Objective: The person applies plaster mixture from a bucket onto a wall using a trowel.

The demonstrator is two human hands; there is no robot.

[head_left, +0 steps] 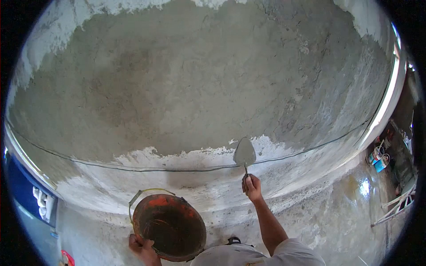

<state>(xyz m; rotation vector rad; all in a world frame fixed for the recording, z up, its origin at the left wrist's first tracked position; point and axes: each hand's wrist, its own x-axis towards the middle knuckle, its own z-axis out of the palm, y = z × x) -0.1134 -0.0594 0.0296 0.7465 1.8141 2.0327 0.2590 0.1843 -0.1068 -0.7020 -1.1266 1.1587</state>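
Note:
My right hand [251,187] is closed round the handle of a trowel [245,153], whose blade points up at the lower edge of the grey plaster [191,88] on the wall. Whether the blade touches the wall I cannot tell. My left hand [143,249] grips the rim of a round, reddish-black bucket [171,226] at the lower left. Its inside looks dark, and its handle [141,192] stands out on the upper left side. A thin dark line [177,170] runs across the wall just below the plaster edge.
Small paint-type buckets [379,162] stand on the floor at the right, near a white metal frame [397,204]. A blue-framed opening [29,186] is at the left, with a red item [67,257] below it. The concrete floor [328,226] has a wet patch.

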